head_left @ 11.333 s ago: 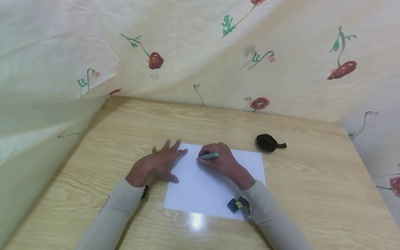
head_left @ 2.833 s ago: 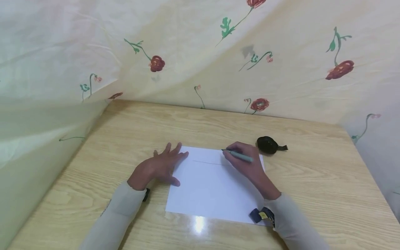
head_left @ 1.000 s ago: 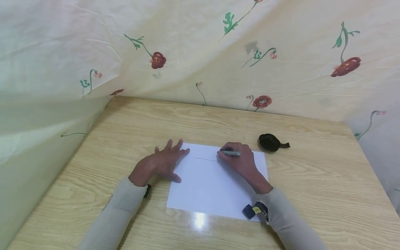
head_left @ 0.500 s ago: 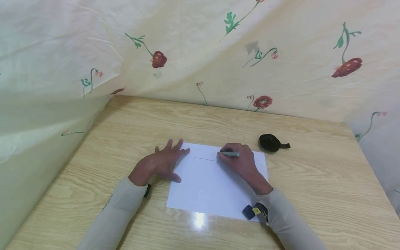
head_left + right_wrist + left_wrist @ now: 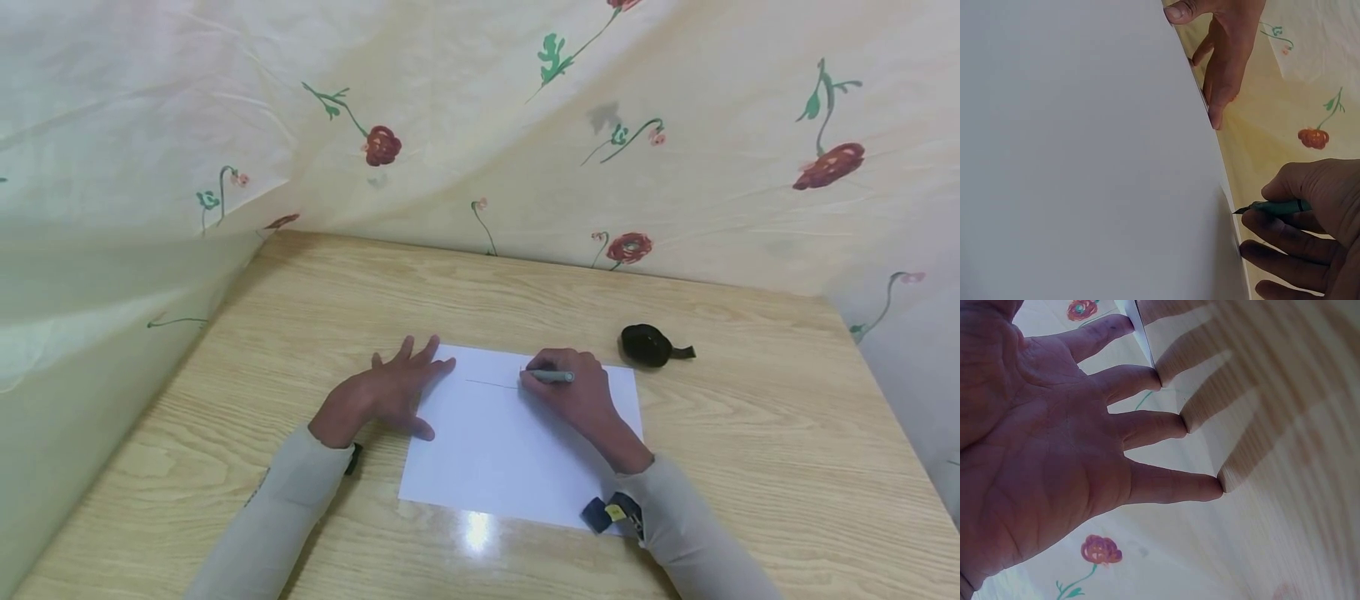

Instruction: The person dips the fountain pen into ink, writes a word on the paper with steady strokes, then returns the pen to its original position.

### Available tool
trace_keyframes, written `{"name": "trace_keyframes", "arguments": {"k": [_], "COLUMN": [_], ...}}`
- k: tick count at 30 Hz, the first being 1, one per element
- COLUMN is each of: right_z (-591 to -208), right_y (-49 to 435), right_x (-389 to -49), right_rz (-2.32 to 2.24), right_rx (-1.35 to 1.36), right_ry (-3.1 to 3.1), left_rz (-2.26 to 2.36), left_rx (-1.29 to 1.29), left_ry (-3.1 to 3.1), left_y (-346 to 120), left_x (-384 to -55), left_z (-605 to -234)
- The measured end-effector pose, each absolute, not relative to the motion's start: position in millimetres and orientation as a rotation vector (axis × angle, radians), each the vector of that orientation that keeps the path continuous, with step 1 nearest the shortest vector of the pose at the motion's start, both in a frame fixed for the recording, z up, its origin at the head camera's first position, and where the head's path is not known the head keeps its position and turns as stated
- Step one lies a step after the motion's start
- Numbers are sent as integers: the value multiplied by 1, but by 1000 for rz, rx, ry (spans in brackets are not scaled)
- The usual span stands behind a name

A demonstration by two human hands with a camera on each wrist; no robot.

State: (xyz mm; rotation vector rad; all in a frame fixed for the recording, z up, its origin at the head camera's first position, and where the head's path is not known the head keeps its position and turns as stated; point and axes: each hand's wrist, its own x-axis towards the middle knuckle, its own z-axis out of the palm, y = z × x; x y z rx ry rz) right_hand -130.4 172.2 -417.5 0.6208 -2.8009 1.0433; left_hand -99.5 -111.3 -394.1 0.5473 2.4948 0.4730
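A white sheet of paper [image 5: 487,467] lies on the wooden table. My right hand [image 5: 581,396] pinches a slim grey-green pen [image 5: 553,377] between thumb and fingers, over the upper part of the sheet. In the right wrist view the dark tip of the pen [image 5: 1275,207] meets the paper. A thin dark line [image 5: 487,382] runs across the sheet toward the pen, and a short upright stroke shows just above the tip. My left hand [image 5: 386,396] rests with spread fingers on the sheet's left edge; in the left wrist view its fingertips touch the table.
A small black pan-shaped object [image 5: 647,345] with a short handle sits behind the paper's upper right corner. Cream cloth [image 5: 450,108] printed with red flowers hangs behind the wooden table [image 5: 750,433] and along its sides.
Since the oldest frame the line has grown rightward. The right hand lifted toward the top edge, came back left, and has just shifted slightly nearer, leaving a short upright stroke. The left hand stays put.
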Motion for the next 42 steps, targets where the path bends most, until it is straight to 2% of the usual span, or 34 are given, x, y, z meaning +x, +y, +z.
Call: {"name": "trace_keyframes", "arguments": {"k": [42], "right_z": [-422], "right_y": [168], "right_x": [-116], "right_rz": [989], "right_rx": [644], "right_ry": [-2804], "left_rz": [458], "left_rx": [532], "left_ry": [2512], "left_y": [-110], "left_x": [-98], "left_z": [-401]}}
